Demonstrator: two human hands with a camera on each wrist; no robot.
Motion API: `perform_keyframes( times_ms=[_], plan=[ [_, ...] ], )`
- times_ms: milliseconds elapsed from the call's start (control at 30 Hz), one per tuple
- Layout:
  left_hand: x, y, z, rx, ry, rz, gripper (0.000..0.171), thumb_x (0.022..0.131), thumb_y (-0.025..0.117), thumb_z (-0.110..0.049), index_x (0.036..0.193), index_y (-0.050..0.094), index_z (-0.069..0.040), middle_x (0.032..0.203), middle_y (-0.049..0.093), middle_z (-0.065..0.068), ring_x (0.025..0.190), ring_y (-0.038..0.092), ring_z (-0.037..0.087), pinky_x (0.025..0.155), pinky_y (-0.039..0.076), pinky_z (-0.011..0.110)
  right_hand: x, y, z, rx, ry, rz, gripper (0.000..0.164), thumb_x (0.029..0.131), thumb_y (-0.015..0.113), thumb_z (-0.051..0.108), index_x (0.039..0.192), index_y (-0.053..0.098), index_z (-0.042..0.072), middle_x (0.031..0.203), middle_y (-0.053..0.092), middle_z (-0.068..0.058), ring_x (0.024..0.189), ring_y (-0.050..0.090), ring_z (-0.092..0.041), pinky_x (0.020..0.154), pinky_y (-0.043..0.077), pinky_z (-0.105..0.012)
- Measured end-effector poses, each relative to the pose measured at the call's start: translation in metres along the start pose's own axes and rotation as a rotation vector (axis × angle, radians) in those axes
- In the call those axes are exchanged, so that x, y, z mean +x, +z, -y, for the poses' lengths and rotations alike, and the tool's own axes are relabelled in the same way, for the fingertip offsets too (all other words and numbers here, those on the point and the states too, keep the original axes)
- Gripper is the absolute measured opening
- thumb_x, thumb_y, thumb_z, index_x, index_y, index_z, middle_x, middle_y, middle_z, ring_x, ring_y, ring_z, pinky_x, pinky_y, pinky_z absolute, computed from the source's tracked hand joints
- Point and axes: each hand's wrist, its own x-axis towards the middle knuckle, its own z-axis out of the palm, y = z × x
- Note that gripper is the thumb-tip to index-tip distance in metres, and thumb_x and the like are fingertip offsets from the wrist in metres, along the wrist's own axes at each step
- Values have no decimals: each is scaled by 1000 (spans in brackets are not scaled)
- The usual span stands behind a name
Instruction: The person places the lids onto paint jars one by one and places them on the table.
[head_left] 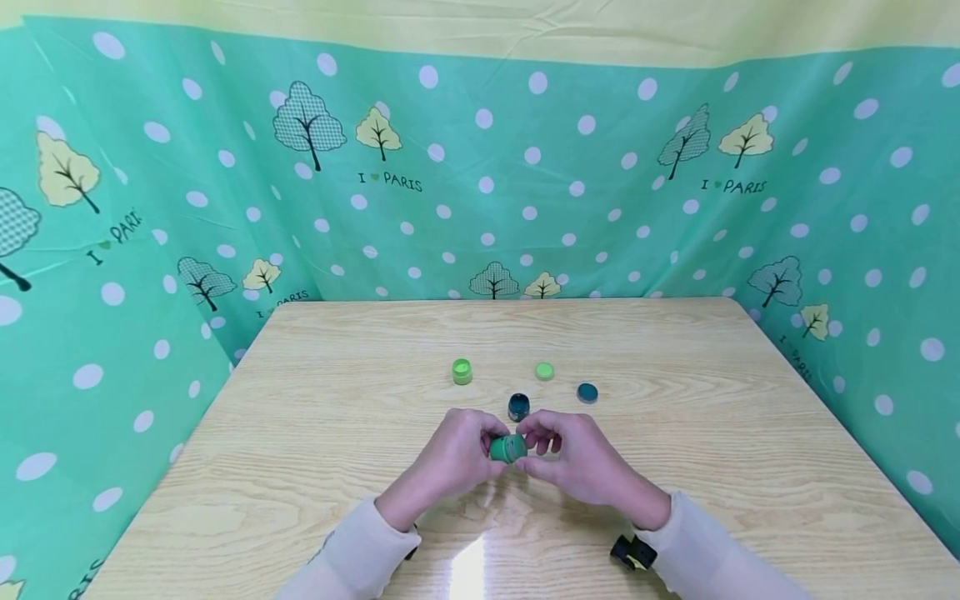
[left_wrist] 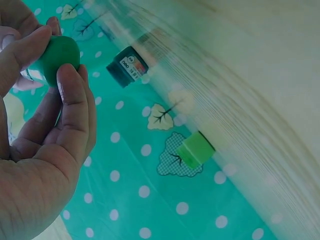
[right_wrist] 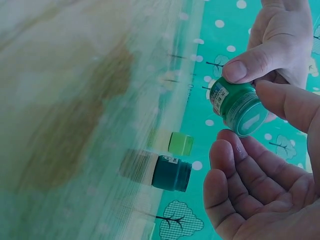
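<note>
In the head view my left hand [head_left: 459, 450] grips a small green paint jar [head_left: 501, 451], tipped on its side with its lid end toward the right. Thumb and index finger of my right hand [head_left: 573, 454] sit at opposite edges of the lid [right_wrist: 250, 119], while its other fingers are loosely bent below in the right wrist view. The lid is translucent with a ridged rim. From the left wrist view, the jar's rounded green base [left_wrist: 64, 54] shows between my left thumb and fingers.
Just beyond my hands stands an uncovered dark teal paint jar [head_left: 518, 407]. Farther back are an uncovered light green jar [head_left: 462, 372], a light green lid [head_left: 543, 371] and a blue lid [head_left: 587, 392]. All rest on the wooden table [head_left: 337, 375], with a dotted curtain [head_left: 487, 183] behind.
</note>
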Motion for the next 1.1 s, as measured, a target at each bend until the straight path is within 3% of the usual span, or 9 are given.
perform_keyframes(
  times_ms=[700, 1100],
  plan=[
    [0, -1, -1, 2, 6, 15, 19, 75, 86, 2, 91, 77, -3, 75, 68, -3, 62, 55, 2, 56, 52, 19, 0, 0, 1, -16, -20, 14, 25, 87, 84, 17, 109, 73, 15, 89, 69, 10, 77, 63, -12, 66, 50, -25],
    [-1, 0, -2, -6, 1, 24, 20, 75, 85, 4, 92, 78, -3, 77, 70, -2, 63, 56, 3, 57, 53, 19, -1, 0, 2, -4, -30, 20, 22, 88, 83, 20, 108, 75, 16, 87, 68, 13, 76, 59, -5, 64, 49, -24]
  ],
)
